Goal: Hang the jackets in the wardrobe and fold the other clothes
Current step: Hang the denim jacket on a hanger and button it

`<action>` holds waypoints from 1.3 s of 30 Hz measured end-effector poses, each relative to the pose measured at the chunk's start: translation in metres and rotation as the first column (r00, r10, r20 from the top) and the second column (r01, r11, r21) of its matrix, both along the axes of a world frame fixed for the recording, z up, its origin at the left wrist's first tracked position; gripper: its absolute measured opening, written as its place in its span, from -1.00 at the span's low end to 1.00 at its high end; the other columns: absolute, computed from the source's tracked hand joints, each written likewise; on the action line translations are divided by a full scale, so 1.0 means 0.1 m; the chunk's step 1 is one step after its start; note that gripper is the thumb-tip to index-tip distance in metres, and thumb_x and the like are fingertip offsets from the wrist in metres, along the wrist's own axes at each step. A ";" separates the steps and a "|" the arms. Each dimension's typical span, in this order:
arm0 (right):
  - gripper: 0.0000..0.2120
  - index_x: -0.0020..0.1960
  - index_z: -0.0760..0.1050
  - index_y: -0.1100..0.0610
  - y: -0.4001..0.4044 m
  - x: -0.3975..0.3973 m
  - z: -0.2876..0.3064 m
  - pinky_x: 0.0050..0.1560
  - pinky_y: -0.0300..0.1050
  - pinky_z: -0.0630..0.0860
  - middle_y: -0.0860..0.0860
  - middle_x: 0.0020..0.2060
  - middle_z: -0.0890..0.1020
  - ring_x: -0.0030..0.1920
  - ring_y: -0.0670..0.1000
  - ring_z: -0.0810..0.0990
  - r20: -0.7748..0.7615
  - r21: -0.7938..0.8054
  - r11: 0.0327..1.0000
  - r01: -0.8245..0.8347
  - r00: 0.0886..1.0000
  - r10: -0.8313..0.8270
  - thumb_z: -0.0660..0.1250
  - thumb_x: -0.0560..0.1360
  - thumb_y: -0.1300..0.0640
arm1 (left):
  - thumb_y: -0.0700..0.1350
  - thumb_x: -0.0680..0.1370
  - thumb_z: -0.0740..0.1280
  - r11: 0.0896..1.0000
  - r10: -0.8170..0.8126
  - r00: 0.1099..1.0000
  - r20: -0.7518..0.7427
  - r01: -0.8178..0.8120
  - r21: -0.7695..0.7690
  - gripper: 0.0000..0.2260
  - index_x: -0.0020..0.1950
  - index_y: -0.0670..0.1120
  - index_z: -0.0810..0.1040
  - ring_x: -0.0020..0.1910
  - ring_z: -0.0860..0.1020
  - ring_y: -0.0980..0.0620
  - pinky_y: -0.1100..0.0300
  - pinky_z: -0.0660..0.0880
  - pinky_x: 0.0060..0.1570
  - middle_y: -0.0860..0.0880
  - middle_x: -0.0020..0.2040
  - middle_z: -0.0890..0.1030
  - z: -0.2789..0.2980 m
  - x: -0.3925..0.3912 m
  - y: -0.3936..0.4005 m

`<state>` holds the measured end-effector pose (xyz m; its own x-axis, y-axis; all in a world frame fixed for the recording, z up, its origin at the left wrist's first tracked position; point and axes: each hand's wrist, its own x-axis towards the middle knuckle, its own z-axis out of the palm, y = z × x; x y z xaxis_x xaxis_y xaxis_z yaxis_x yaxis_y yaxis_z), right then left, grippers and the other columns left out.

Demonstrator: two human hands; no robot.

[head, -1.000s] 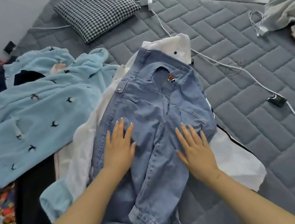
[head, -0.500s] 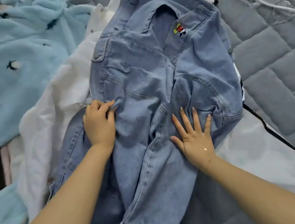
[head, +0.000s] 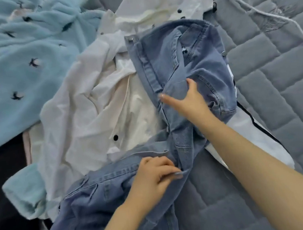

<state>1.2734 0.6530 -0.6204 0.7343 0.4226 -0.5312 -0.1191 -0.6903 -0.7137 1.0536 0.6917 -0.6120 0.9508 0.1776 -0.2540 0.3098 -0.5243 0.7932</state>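
Observation:
A light blue denim jacket (head: 176, 59) lies crumpled on the grey quilted mattress (head: 285, 84), its collar end far from me and its lower part bunched near me. My right hand (head: 186, 99) grips a fold of denim at the jacket's middle, thumb and fingers around the cloth. My left hand (head: 154, 177) pinches the denim's edge lower down, fingers curled. Under the jacket spreads a white garment (head: 90, 112) with black buttons.
A fluffy light blue garment (head: 19, 69) with small dark bird marks covers the left side. Dark clothes (head: 5, 178) lie at the lower left. A white cable (head: 267, 14) runs across the mattress at the upper right.
Both hands went from lying flat on the smoothed jacket to gripping it. The left side of the jacket has been pulled over and down toward me, uncovering the white garment.

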 end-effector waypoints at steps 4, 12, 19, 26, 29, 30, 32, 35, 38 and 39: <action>-0.90 0.01 0.47 0.20 -0.14 -0.16 -0.07 -0.09 -0.01 0.42 0.11 -0.18 0.57 -0.14 0.10 0.51 0.117 0.047 0.997 0.059 0.991 -0.064 0.28 0.59 0.15 | -0.08 0.57 0.38 0.987 0.032 0.995 -0.089 -0.045 -0.154 -0.87 0.05 0.05 0.71 -0.03 0.55 0.22 0.22 0.41 0.08 0.25 -0.06 0.61 0.16 -0.09 -0.08; -0.74 0.24 0.54 0.19 -1.66 -0.77 0.15 0.04 -0.09 0.61 0.10 0.07 0.69 0.09 0.04 0.66 -0.508 0.264 0.620 0.739 0.653 -0.562 0.27 0.60 0.12 | -0.13 0.60 0.30 0.677 0.576 0.791 -0.208 -0.604 -0.422 -0.86 0.12 0.03 0.58 0.06 0.64 0.02 0.27 0.56 -0.02 0.02 0.09 0.67 0.32 0.00 0.06; -0.82 0.14 0.60 0.09 -2.88 -1.90 0.09 -0.10 -0.16 0.60 0.04 0.00 0.71 0.00 0.01 0.69 -0.481 -0.053 0.680 0.732 0.578 -0.660 0.26 0.61 0.11 | 0.10 0.56 0.34 0.631 0.568 0.717 -0.404 -0.695 -0.345 -0.43 0.50 0.05 0.21 0.32 0.42 0.03 0.21 0.41 0.06 -0.04 0.47 0.30 0.10 0.39 -0.23; -0.67 0.28 0.50 0.12 -3.23 -1.97 0.04 0.07 -0.17 0.48 0.01 0.17 0.58 0.10 -0.05 0.55 -0.329 -0.192 0.759 0.622 0.688 -0.647 0.26 0.55 0.33 | 0.22 0.50 0.36 0.876 0.091 0.923 -0.374 -0.253 -0.410 -0.28 0.57 0.18 0.11 0.43 0.32 0.06 0.08 0.34 0.33 0.07 0.45 0.35 -0.18 0.87 -0.78; -0.63 0.37 0.43 0.13 -3.21 -1.58 0.16 0.14 -0.29 0.35 0.02 0.28 0.49 0.21 -0.09 0.46 -0.073 -0.083 0.785 0.614 0.782 -0.619 0.25 0.57 0.28 | 0.15 0.57 0.32 0.993 -0.041 0.930 -0.366 0.078 0.087 -0.51 0.48 0.16 0.32 0.37 0.36 -0.03 -0.13 0.32 0.32 0.02 0.36 0.42 -0.38 0.86 -1.00; -0.64 0.36 0.43 0.14 -3.17 -1.42 0.19 0.10 -0.37 0.32 0.02 0.27 0.49 0.19 -0.10 0.45 0.014 -0.058 0.819 0.571 0.820 -0.572 0.26 0.57 0.27 | 0.07 0.58 0.33 0.986 -0.048 0.938 -0.345 0.100 0.135 -0.58 0.43 0.10 0.40 0.29 0.43 -0.05 -0.07 0.34 0.28 0.00 0.27 0.47 -0.41 0.83 -1.06; -0.66 0.32 0.45 0.16 -3.05 -1.11 0.27 0.13 -0.35 0.34 0.03 0.22 0.48 0.18 -0.05 0.45 0.176 -0.024 0.893 0.450 0.881 -0.440 0.27 0.55 0.26 | -0.10 0.58 0.37 0.994 -0.103 0.930 -0.354 0.112 0.005 -0.67 0.34 -0.04 0.51 0.12 0.52 -0.06 0.10 0.40 0.16 -0.05 0.13 0.56 -0.44 0.73 -1.21; -0.66 0.30 0.48 0.20 -2.78 -0.71 0.34 0.35 -0.05 0.33 0.07 0.26 0.49 0.30 0.07 0.42 0.418 -0.027 0.984 0.178 0.896 -0.151 0.31 0.53 0.24 | -0.22 0.57 0.37 0.950 -0.313 0.848 -0.427 0.279 -0.143 -0.71 0.29 -0.15 0.54 0.05 0.56 -0.10 0.04 0.48 0.13 -0.11 0.07 0.61 -0.44 0.50 -1.39; -0.61 0.38 0.45 0.13 -2.37 -0.41 0.27 0.44 0.07 0.21 0.07 0.40 0.41 0.42 0.08 0.32 0.515 -0.145 0.976 -0.163 0.829 0.215 0.30 0.56 0.12 | -0.22 0.61 0.31 0.933 -0.339 0.852 -0.399 0.248 -0.262 -0.79 0.22 -0.09 0.60 0.05 0.58 0.05 0.20 0.51 0.06 0.05 0.02 0.59 -0.41 0.34 -1.40; -0.60 0.41 0.42 0.08 -2.23 -0.35 0.20 0.48 0.12 0.11 0.04 0.44 0.38 0.46 0.07 0.26 0.511 -0.222 0.935 -0.277 0.784 0.354 0.27 0.58 0.06 | -0.20 0.60 0.32 0.948 -0.234 0.903 -0.362 0.129 -0.292 -0.82 0.16 -0.05 0.63 0.00 0.58 0.12 0.28 0.50 0.01 0.10 0.00 0.59 -0.38 0.33 -1.33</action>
